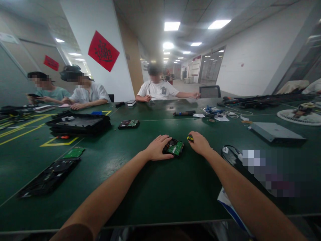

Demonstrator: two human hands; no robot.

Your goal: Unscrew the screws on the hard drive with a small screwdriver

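A hard drive [177, 148] with a green circuit board facing up lies on the green table in front of me. My left hand [160, 147] grips its left side, fingers over the far edge and thumb along the near edge. Just right of the drive, my right hand [199, 143] is closed around a screwdriver [190, 138] with a yellow-and-black handle. Its shaft cannot be made out. The screwdriver and the drive are apart.
Another hard drive [128, 124] lies farther back. Stacked black trays [79, 124], a loose green board [74, 152] and a black panel [51, 177] are on the left. A grey metal box [278, 132] and cables [232, 114] lie right. Several people sit around the table.
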